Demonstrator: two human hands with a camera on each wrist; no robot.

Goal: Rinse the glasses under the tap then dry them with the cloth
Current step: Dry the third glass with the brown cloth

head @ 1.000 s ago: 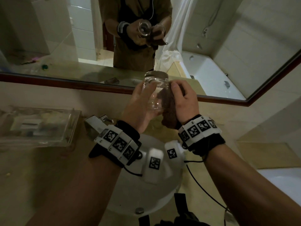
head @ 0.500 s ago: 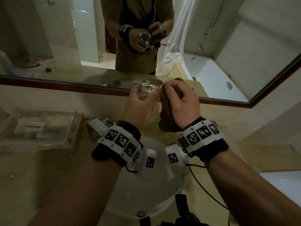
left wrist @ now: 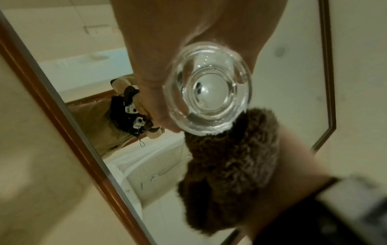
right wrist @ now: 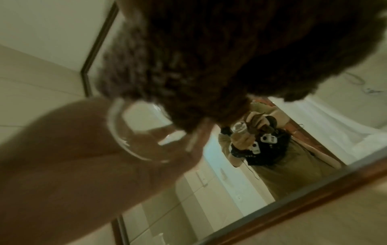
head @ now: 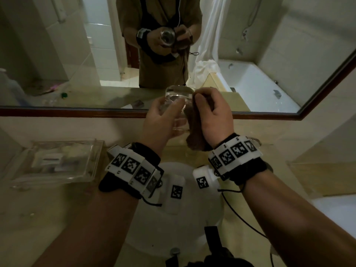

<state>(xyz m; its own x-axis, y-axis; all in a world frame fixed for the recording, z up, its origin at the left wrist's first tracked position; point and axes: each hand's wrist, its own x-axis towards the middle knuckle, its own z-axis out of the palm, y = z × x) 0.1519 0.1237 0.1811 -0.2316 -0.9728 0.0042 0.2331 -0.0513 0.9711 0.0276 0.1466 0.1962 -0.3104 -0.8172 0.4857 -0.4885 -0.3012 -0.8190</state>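
Observation:
A clear drinking glass [head: 178,105] is held up over the white basin [head: 173,224], in front of the mirror. My left hand [head: 161,122] grips its side, fingers wrapped round it. In the left wrist view the thick glass [left wrist: 209,89] base faces the camera. My right hand [head: 210,114] holds a brown fluffy cloth [head: 194,132] pressed against the right side of the glass, with the rest of the cloth [left wrist: 230,165] hanging below. The right wrist view is blurred: cloth [right wrist: 209,58] above, glass [right wrist: 142,132] rim and left hand below. The tap is hidden behind my wrists.
A clear plastic tray [head: 55,162] with small packets sits on the beige counter at the left. The wood-framed mirror [head: 77,110] runs along the back wall close behind the glass. A bathtub edge [head: 339,207] shows at the lower right.
Both hands have shifted on the glass: the right hand with the cloth moved up toward the rim, and the glass has tipped a little away from me.

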